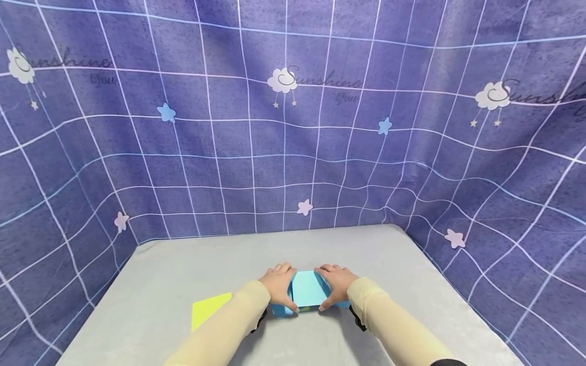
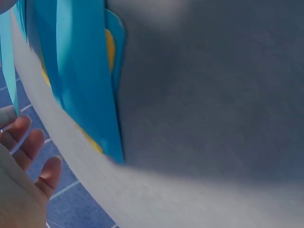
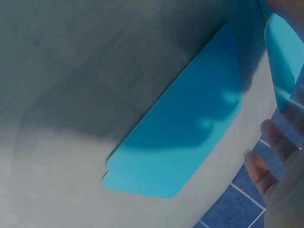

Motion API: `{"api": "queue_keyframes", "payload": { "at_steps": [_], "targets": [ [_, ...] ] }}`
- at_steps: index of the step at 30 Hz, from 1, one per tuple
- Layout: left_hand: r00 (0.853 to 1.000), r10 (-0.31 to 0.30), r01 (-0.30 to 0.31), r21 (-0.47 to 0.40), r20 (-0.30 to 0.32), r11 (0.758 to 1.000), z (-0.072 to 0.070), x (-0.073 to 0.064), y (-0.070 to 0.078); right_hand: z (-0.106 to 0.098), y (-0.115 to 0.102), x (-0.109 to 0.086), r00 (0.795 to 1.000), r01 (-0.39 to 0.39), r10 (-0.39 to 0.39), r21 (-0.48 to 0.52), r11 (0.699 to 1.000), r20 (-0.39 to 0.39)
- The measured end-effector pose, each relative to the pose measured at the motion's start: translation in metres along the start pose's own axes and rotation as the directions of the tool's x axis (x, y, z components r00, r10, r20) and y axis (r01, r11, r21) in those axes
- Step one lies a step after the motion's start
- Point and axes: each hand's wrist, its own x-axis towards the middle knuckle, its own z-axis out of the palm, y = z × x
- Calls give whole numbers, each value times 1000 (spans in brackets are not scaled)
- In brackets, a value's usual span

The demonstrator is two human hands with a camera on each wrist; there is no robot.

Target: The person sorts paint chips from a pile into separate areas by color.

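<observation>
Between the two hands, a light blue sheet of paper or card is held by its opposite sides, a little above the table. My left hand grips its left side, thumb at the near edge and fingers at the far edge. On the other side my right hand grips it in the same way. Beneath lie more blue sheets, spread and overlapping on the tabletop. In the left wrist view, yellow bits show at the edges of the blue sheets there. Whether one or several sheets are held cannot be told.
A bright yellow sheet lies on the table left of the hands, partly covered by the left sleeve. The pale grey tabletop meets a blue-purple gridded curtain at the back and both sides.
</observation>
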Motion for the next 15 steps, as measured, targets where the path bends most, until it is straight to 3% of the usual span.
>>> {"api": "queue_keyframes", "payload": {
  "at_steps": [9,15],
  "targets": [
    [999,22,-23,45,33,999,13,15,14,5,14,-20,998,-58,58,12,998,21],
    [999,28,-30,57,38,998,9,22,22,3,22,-24,998,-63,63,6,998,1]
  ]
}}
